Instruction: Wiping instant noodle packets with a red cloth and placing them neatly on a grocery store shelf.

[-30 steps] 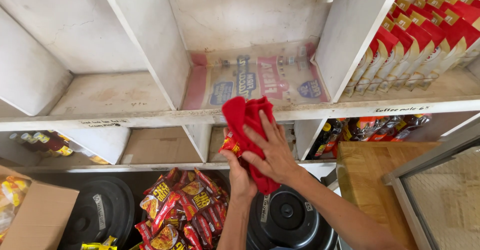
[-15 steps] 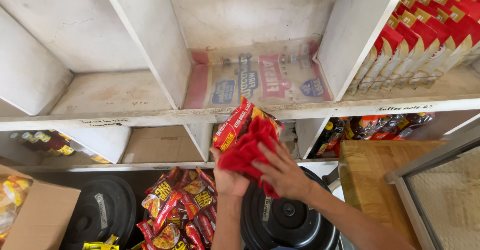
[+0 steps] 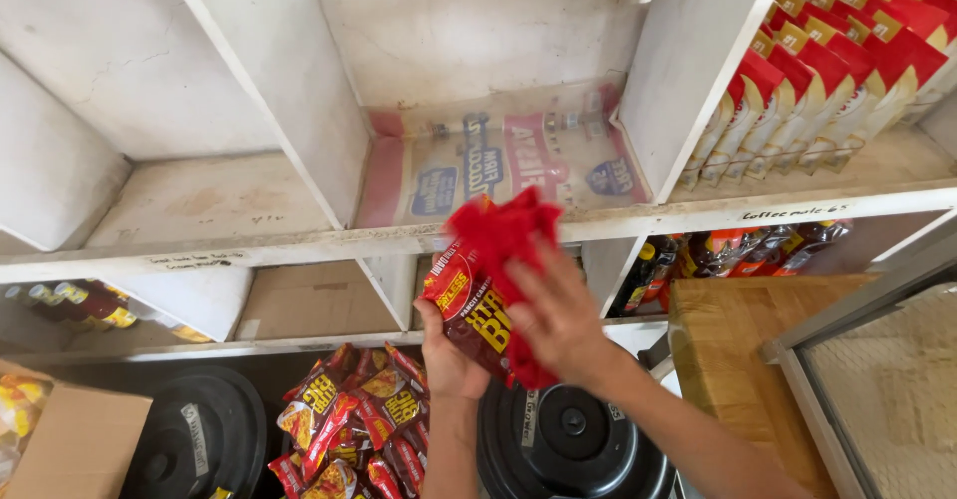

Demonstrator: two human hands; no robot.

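Change: half a second ago the red cloth [image 3: 503, 250] covered most of the snack packet [image 3: 469, 305] and only its upper end showed; now the packet's printed face is bared on the left and the cloth sits over its right side and top.
Packet place: in front of the middle shelf edge [image 3: 299, 245], above the pile of like packets [image 3: 349, 424] lower down.
Packet axis: long axis runs from upper left to lower right, tilted; the upper end points up toward the shelf lined with printed paper [image 3: 469, 165], the lower end toward the black round lid [image 3: 573, 429].
Left hand [image 3: 446, 354]: my fingers curl shut around the packet's lower left edge, gripping it from below.
Right hand [image 3: 558, 315]: laid flat on the cloth, pressing it against the packet; I cannot tell whether my fingers pinch the cloth.
Right of me: rows of red and tan sachets [image 3: 837, 80] on the upper shelf, wooden block [image 3: 743, 359] below them.
Left of me: cardboard box [image 3: 60, 449] at the bottom corner.
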